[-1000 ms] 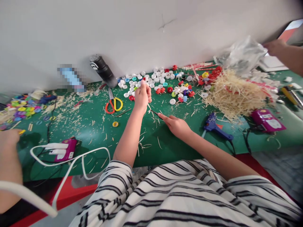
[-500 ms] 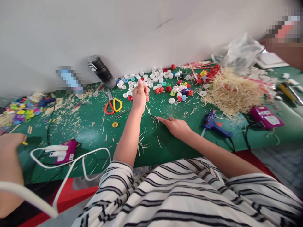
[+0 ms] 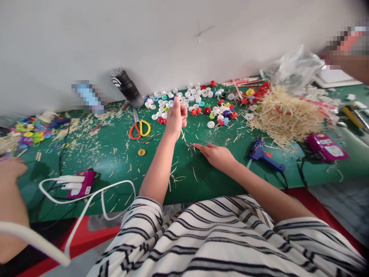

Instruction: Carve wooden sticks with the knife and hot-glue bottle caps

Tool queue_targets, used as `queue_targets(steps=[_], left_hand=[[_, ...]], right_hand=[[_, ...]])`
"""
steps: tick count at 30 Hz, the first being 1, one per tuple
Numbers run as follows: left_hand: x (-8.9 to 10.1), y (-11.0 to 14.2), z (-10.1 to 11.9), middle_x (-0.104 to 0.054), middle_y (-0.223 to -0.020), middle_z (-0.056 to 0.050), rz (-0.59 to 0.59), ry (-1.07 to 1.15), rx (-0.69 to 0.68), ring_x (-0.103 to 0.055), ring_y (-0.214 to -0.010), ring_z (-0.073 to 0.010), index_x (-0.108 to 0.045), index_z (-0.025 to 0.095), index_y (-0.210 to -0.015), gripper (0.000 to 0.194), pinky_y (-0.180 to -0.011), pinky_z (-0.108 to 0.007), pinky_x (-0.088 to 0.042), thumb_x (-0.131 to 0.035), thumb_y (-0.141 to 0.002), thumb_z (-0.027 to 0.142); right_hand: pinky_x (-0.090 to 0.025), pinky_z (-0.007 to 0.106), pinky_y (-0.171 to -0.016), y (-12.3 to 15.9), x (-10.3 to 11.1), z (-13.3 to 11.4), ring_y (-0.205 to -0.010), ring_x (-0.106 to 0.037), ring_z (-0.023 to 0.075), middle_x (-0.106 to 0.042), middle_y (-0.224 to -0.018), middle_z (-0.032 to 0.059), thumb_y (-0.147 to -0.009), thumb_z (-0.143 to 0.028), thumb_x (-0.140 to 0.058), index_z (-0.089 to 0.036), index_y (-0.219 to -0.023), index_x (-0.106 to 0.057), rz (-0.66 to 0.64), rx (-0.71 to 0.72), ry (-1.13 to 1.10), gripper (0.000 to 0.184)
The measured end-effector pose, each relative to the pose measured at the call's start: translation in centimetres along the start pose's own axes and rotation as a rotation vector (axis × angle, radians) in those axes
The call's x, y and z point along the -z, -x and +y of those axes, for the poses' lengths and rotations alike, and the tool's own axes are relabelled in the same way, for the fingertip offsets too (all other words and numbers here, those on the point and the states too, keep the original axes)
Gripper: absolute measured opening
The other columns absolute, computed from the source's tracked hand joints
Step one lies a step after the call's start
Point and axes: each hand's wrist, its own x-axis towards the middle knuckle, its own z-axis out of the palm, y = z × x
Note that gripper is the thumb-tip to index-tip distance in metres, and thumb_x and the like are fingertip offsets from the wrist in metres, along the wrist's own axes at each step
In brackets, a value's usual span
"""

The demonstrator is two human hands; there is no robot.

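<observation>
My left hand [image 3: 175, 117] is raised over the green table [image 3: 109, 154], fingers closed around a thin wooden stick [image 3: 182, 134] that points down from the fist. My right hand [image 3: 215, 154] rests low on the table, fingers drawn together and pinching a small dark tool or blade [image 3: 189, 144] whose tip points left toward the stick. Loose wood shavings [image 3: 175, 175] lie under both hands. Several bottle caps [image 3: 198, 102], white, red and blue, are scattered just beyond my left hand.
Orange and yellow scissors [image 3: 139, 128] lie left of my left hand. A blue glue gun [image 3: 263, 154] and a heap of wood slivers [image 3: 285, 113] are to the right. A dark bottle [image 3: 127, 87] leans on the wall. Other people's hands [image 3: 10, 173] and an arm [image 3: 350, 63] are at both edges.
My left hand has shifted slightly right and up with the stick. My right hand has stayed at about the same spot on the table.
</observation>
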Motion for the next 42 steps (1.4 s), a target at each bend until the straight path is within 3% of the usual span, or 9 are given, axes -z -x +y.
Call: queue_targets(steps=[10, 16, 24, 35, 42], left_hand=[[-0.2, 0.1, 0.0, -0.024, -0.044, 0.009, -0.057, -0.005, 0.054, -0.013, -0.035, -0.0043, -0.047, 0.021, -0.064, 0.066, -0.037, -0.024, -0.01, -0.035, -0.089, 0.081], [0.0, 0.1, 0.1, -0.024, -0.043, 0.009, -0.029, -0.004, 0.071, -0.012, -0.034, -0.0048, -0.051, 0.021, -0.069, 0.065, -0.037, -0.025, -0.009, -0.034, -0.09, 0.079], [0.3, 0.0, 0.0, -0.022, -0.044, 0.009, -0.016, 0.004, 0.089, -0.013, -0.033, -0.0052, -0.05, 0.021, -0.069, 0.063, -0.036, -0.026, -0.008, -0.034, -0.092, 0.077], [-0.1, 0.3, 0.2, -0.024, -0.044, 0.009, -0.051, -0.051, 0.117, -0.014, -0.033, -0.0039, -0.044, 0.021, -0.063, 0.064, -0.035, -0.023, -0.01, -0.035, -0.092, 0.077], [0.1, 0.0, -0.1, -0.02, -0.044, 0.01, 0.062, -0.01, 0.004, -0.013, -0.032, -0.0041, -0.042, 0.021, -0.06, 0.061, -0.035, -0.024, -0.011, -0.041, -0.094, 0.071]], right_hand=[[-0.029, 0.027, -0.056, -0.3, 2.7, 0.6, -0.06, -0.052, 0.0142, -0.062, -0.093, 0.0021, -0.104, -0.028, -0.029, -0.05, -0.159, -0.024, 0.126, 0.061, 0.127, 0.059], [-0.028, 0.026, -0.054, -1.1, 1.4, 0.2, -0.062, -0.055, 0.0133, -0.063, -0.095, 0.0027, -0.106, -0.03, -0.029, -0.047, -0.16, -0.023, 0.12, 0.018, 0.102, 0.057], [-0.039, 0.025, -0.062, -0.4, -0.8, -0.5, -0.075, -0.063, 0.0172, -0.067, -0.099, 0.0054, -0.108, -0.036, -0.023, -0.042, -0.162, -0.02, 0.043, -0.031, 0.008, 0.055], [-0.043, 0.028, -0.063, 0.3, -1.2, -0.8, -0.075, -0.066, 0.0197, -0.066, -0.099, 0.0047, -0.107, -0.033, -0.022, -0.044, -0.162, -0.019, 0.05, -0.027, 0.021, 0.056], [-0.046, 0.03, -0.066, 0.5, -1.0, -0.7, -0.075, -0.066, 0.0202, -0.066, -0.103, 0.0062, -0.106, -0.03, -0.025, -0.045, -0.161, -0.021, -0.058, 0.019, 0.067, 0.057]])
